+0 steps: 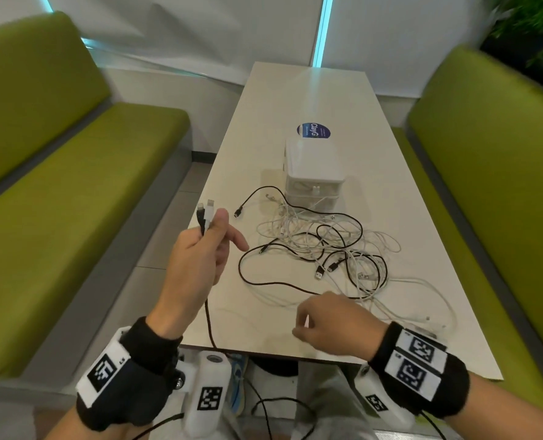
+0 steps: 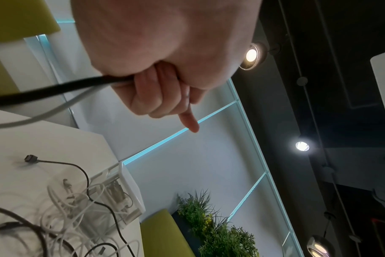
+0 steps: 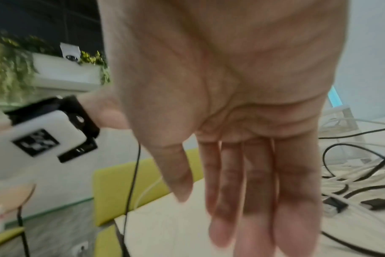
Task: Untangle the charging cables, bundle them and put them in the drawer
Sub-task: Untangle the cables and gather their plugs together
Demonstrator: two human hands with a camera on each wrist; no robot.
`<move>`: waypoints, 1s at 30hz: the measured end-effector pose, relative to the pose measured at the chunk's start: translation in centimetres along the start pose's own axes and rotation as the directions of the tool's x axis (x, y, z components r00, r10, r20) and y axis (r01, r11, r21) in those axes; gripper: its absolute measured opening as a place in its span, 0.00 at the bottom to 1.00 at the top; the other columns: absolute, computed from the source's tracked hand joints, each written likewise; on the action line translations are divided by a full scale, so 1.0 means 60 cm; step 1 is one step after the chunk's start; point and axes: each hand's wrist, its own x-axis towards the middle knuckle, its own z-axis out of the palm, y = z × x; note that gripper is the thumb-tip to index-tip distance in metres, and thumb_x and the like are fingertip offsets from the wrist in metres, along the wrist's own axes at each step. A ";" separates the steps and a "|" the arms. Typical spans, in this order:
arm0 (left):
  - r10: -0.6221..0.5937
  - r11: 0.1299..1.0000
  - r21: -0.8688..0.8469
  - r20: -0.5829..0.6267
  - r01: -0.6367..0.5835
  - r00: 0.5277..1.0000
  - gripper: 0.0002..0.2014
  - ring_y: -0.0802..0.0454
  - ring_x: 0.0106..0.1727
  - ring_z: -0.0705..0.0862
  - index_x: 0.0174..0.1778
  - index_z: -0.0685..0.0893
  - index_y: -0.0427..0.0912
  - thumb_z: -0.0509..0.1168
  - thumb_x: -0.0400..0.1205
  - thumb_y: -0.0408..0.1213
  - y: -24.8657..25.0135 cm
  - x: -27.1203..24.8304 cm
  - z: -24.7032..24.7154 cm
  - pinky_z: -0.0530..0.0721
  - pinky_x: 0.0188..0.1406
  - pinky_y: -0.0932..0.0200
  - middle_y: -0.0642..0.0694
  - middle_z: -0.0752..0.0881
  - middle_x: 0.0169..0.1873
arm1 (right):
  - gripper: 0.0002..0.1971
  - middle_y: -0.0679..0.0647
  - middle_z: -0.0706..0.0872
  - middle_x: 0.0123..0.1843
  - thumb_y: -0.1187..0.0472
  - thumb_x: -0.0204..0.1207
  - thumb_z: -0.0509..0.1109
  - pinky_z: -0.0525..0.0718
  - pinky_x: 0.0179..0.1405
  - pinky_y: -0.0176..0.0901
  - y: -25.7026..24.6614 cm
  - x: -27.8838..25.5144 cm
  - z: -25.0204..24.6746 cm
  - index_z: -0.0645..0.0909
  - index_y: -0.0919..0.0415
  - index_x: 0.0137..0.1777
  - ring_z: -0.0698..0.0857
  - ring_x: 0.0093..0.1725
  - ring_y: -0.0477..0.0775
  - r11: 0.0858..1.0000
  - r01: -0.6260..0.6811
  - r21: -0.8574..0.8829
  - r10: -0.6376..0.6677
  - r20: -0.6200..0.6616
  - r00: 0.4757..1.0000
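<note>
A tangle of black and white charging cables (image 1: 321,246) (image 2: 73,217) (image 3: 352,173) lies mid-table, in front of a small white drawer unit (image 1: 311,166) (image 2: 125,194). My left hand (image 1: 200,249) (image 2: 156,90) is raised over the table's left edge. It grips one black cable (image 2: 55,88) and one white cable (image 2: 44,114) together, with their plugs (image 1: 206,208) sticking up above the fist. The black cable (image 1: 208,322) hangs down from that hand past the table's front edge. My right hand (image 1: 330,325) (image 3: 253,173) hovers low over the table near the front edge, fingers extended, holding nothing.
The long white table (image 1: 295,100) carries a round blue sticker (image 1: 314,131) behind the drawer unit. Green benches flank it on the left (image 1: 57,185) and right (image 1: 486,185). A plant (image 1: 534,33) stands at the back right. Wrist-camera cables hang below the front edge.
</note>
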 end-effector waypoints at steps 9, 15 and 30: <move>-0.054 0.998 -0.028 0.121 0.057 0.991 0.28 0.56 0.22 0.55 0.27 0.85 0.43 0.53 0.84 0.56 -0.013 0.010 0.031 0.56 0.18 0.64 0.51 0.58 0.21 | 0.18 0.53 0.77 0.62 0.68 0.79 0.60 0.79 0.49 0.47 0.088 0.099 0.012 0.75 0.52 0.67 0.82 0.57 0.60 0.988 -0.150 0.020 0.152 -0.130 0.980; -0.063 0.998 -0.006 0.085 0.064 0.994 0.28 0.55 0.22 0.56 0.27 0.86 0.44 0.53 0.83 0.58 -0.021 0.023 0.027 0.55 0.19 0.63 0.48 0.59 0.22 | 0.22 0.53 0.87 0.49 0.43 0.86 0.53 0.77 0.46 0.45 0.081 0.087 0.000 0.83 0.57 0.51 0.83 0.46 0.51 0.997 -0.002 0.075 -0.003 0.063 0.998; 0.032 0.897 0.425 0.209 -0.120 0.977 0.25 0.60 0.20 0.62 0.23 0.71 0.48 0.52 0.81 0.60 -0.033 0.010 0.039 0.58 0.25 0.58 0.56 0.66 0.16 | 0.22 0.44 0.82 0.29 0.40 0.82 0.53 0.75 0.35 0.33 0.071 0.028 -0.066 0.76 0.48 0.32 0.80 0.31 0.42 0.818 0.397 0.417 -0.115 -0.556 0.823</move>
